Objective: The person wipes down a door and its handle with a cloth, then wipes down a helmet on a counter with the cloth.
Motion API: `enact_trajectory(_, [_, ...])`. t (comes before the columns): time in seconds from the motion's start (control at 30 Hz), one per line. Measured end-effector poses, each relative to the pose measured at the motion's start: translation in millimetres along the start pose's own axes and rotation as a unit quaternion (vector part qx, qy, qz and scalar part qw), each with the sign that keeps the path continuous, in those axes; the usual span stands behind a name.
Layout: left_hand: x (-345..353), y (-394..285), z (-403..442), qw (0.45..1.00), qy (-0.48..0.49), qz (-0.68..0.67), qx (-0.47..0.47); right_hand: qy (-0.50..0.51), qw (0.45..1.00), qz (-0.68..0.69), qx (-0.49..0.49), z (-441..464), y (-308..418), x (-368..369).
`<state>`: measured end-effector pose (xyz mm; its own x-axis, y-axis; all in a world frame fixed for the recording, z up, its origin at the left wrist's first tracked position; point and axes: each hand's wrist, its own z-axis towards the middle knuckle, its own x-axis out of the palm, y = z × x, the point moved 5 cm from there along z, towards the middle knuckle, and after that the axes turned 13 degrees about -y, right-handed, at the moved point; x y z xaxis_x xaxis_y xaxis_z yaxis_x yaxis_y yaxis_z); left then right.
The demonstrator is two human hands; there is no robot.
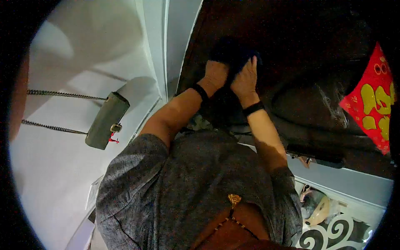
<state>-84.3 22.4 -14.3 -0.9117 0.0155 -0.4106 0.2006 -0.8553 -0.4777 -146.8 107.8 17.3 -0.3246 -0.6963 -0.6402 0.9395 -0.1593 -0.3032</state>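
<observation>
Left hand [215,76] and right hand [245,79] met seemingly dark-blue cloth [230,49].
Neither grip's closure could be told; handling looked underway, remainder unclear.

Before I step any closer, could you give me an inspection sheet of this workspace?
Surface: dark panel, dimly lit.
Job's things: dark blue item, apparently cloth.
Clutter: red decoration with yellow markings, on the panel's right side.
Fingers: left hand and right hand both at the dark blue item; grip unclear.
Cables: none identifiable; too dark to be sure.
Surroundings: white wall, handbag with chain straps, white scrollwork.
</observation>
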Motion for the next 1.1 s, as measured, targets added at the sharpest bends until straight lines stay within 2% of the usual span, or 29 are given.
enact_trajectory(0.03, [6, 18, -7, 0.997, -0.01, 0.002, -0.074, 0.006, 1.0, -0.001, 0.001, -1, 2, 10])
enact_trajectory(0.07, [5, 25, -11, 0.997, -0.007, -0.001, -0.078, 0.029, 0.999, 0.013, -0.009, 2, 8, 17])
enact_trajectory(0.1, [13, 38, -22, 0.985, 0.11, 0.039, -0.125, 0.051, 0.998, 0.027, -0.02, 6, 15, 23])
enact_trajectory(0.17, [40, 65, -55, 0.955, 0.232, 0.074, -0.168, 0.056, 0.998, 0.035, -0.009, 12, 26, 42])
enact_trajectory(0.2, [75, 94, -89, 0.931, 0.061, -0.188, -0.307, 0.054, 0.995, 0.077, -0.029, 9, 32, 54])
enact_trajectory(0.23, [111, 116, -120, 0.874, -0.023, -0.313, -0.371, 0.048, 0.991, 0.119, -0.049, 9, 38, 62])
enact_trajectory(0.27, [145, 136, -149, 0.795, -0.117, -0.431, -0.41, 0.068, 0.989, 0.094, -0.096, 9, 47, 65])
enact_trajectory(0.3, [173, 148, -171, 0.91, -0.138, -0.209, -0.331, 0.069, 0.989, 0.089, -0.099, 9, 50, 69])
enact_trajectory(0.33, [196, 150, -189, 0.961, -0.149, 0.03, -0.23, 0.102, 0.982, 0.12, -0.1, 4, 54, 77])
enact_trajectory(0.37, [180, 144, -193, 0.96, -0.079, -0.013, -0.268, 0.136, 0.974, 0.151, -0.099, -4, 58, 84])
enact_trajectory(0.43, [160, 128, -200, 0.95, -0.01, -0.077, -0.303, 0.165, 0.974, 0.119, -0.095, -20, 61, 96])
enact_trajectory(0.53, [164, 100, -225, 0.949, 0.016, -0.084, -0.303, 0.2, 0.964, 0.162, -0.063, -42, 57, 86])
enact_trajectory(0.67, [176, 46, -258, 0.95, 0.031, -0.072, -0.301, 0.207, 0.963, 0.148, -0.089, -81, 40, 72])
enact_trajectory(0.77, [173, 1, -243, 0.957, 0.034, -0.067, -0.28, 0.184, 0.966, 0.167, -0.07, -100, 20, 47])
enact_trajectory(0.83, [157, -28, -202, 0.968, 0.027, -0.056, -0.242, 0.142, 0.966, 0.214, -0.023, -92, 6, 24])
enact_trajectory(0.9, [133, -51, -151, 0.978, 0.021, -0.042, -0.201, 0.121, 0.969, 0.212, -0.041, -72, 0, -1])
enact_trajectory(1.0, [97, -77, -84, 0.988, 0.002, -0.022, -0.15, 0.013, 0.978, 0.203, -0.04, -19, -12, -54])
enact_trajectory(1.1, [90, -70, -56, 0.988, -0.027, -0.034, -0.148, -0.045, 0.977, 0.198, -0.063, 13, -19, -73])
